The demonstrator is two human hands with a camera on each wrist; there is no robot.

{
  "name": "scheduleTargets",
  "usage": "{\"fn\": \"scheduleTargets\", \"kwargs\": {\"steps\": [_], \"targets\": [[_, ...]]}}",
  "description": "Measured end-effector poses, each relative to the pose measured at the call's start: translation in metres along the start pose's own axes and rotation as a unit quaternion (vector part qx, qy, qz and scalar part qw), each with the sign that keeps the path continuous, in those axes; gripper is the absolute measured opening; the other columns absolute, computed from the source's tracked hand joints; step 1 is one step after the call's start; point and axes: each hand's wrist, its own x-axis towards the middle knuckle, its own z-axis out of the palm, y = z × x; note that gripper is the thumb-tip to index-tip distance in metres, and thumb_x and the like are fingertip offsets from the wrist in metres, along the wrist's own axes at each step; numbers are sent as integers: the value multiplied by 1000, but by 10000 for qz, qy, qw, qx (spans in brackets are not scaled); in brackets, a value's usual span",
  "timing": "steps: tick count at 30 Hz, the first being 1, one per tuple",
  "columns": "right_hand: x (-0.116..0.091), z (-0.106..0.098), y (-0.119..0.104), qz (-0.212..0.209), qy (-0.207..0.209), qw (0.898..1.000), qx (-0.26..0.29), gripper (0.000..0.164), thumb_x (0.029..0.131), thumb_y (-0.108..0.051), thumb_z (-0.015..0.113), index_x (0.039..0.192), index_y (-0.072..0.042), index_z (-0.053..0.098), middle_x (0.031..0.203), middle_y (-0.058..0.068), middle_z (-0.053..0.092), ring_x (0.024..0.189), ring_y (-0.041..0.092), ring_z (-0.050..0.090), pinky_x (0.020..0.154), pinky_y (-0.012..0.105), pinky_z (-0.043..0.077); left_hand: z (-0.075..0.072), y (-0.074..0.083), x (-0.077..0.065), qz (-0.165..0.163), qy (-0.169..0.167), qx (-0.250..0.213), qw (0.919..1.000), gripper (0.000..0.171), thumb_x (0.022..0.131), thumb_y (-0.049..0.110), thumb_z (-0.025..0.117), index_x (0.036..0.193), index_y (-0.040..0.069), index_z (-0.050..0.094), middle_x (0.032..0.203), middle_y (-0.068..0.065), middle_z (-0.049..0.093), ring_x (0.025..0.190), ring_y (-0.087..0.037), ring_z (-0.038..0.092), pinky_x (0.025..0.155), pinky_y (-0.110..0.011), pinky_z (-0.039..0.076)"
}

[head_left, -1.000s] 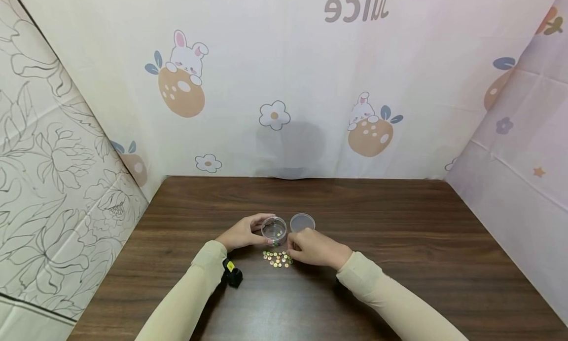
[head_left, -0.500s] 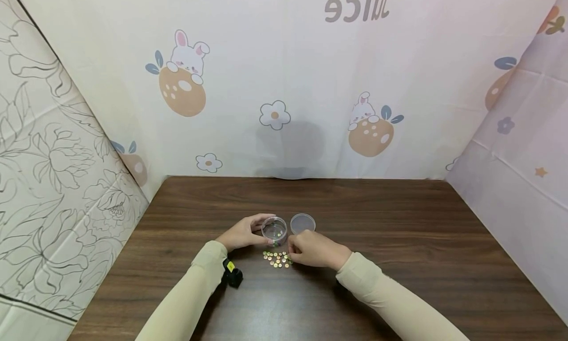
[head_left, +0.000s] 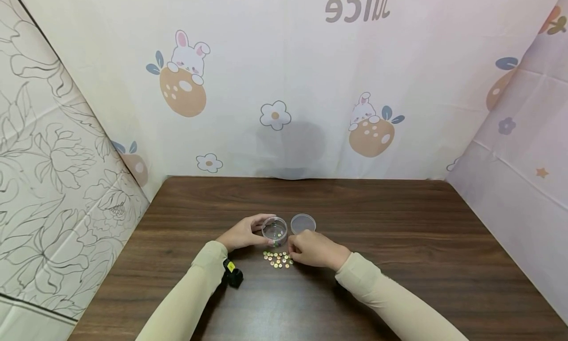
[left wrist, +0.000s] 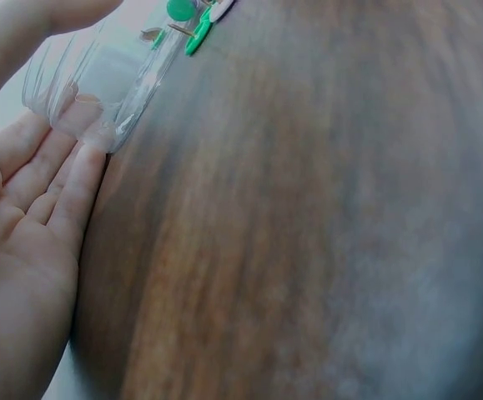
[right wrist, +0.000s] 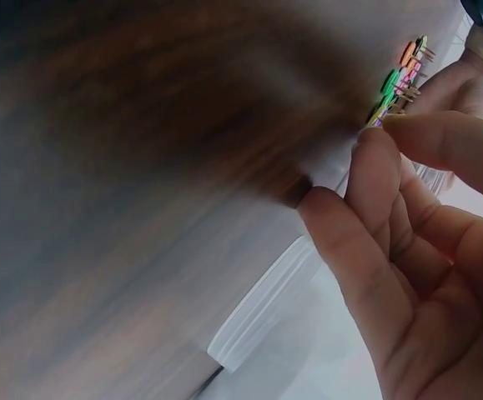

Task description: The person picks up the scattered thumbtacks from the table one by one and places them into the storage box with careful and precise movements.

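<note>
My left hand [head_left: 245, 232] holds a small clear plastic jar [head_left: 275, 227] that stands on the table, thumb on the near side and fingers behind. A few thumbtacks show inside the jar. Just in front of it, several thumbtacks [head_left: 278, 259] lie loose with brass-coloured backs up. In the right wrist view, the thumbtacks [right wrist: 389, 81] have coloured heads and their pins stick out. At their right edge my right hand [head_left: 315, 248] has thumb and index fingertips pinched together on a thumbtack, which the fingertips mostly hide.
A round clear lid [head_left: 303, 221] lies right of the jar, partly behind my right hand. The brown wooden table [head_left: 399, 212] meets a printed cloth wall [head_left: 230, 84] at the back. A black wrist device [head_left: 233, 277] sits under my left cuff.
</note>
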Motion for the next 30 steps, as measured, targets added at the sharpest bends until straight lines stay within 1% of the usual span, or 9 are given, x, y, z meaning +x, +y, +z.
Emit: {"fn": "scheduleTargets", "kwargs": {"steps": [6, 13, 21, 25, 30], "targets": [[-1, 0, -3, -99, 67, 9999, -67, 15, 83, -9, 64, 71, -16, 58, 58, -12, 49, 47, -2, 41, 43, 16, 38, 0, 1, 0, -48, -10, -33, 10000, 74, 73, 28, 80, 138, 19, 45, 136, 1, 49, 122, -12, 44, 105, -45, 37], [-1, 0, -1, -153, 95, 9998, -26, 15, 84, -7, 61, 72, -16, 57, 57, -12, 46, 47, -2, 39, 42, 16, 35, 0, 2, -1, -2, -25, -71, 10000, 76, 74, 27, 80, 139, 15, 43, 137, 0, 49, 122, -14, 44, 105, -47, 36], [-1, -4, 1, -157, -139, 9991, 378, 15, 87, -8, 58, 74, -17, 57, 57, -11, 45, 47, -1, 37, 45, 15, 34, 0, 2, 0, -54, -19, -65, 10000, 77, 73, 29, 80, 140, 17, 43, 136, 2, 49, 122, -14, 44, 104, -46, 37], [-2, -6, 1, -204, -131, 9982, 555, 15, 87, -7, 57, 75, -16, 57, 58, -10, 45, 47, -1, 37, 45, 16, 34, 0, 1, 0, -150, -6, -37, 9999, 77, 73, 30, 80, 139, 20, 44, 136, 4, 49, 122, -12, 43, 105, -45, 37], [-2, -7, 4, -119, -171, 9960, 872, 15, 88, -7, 56, 76, -17, 57, 59, -9, 49, 49, 0, 39, 48, 17, 36, -1, 4, -1, -206, -59, 26, 9998, 77, 74, 30, 79, 141, 19, 42, 139, 3, 46, 125, -13, 40, 106, -47, 35]]}}
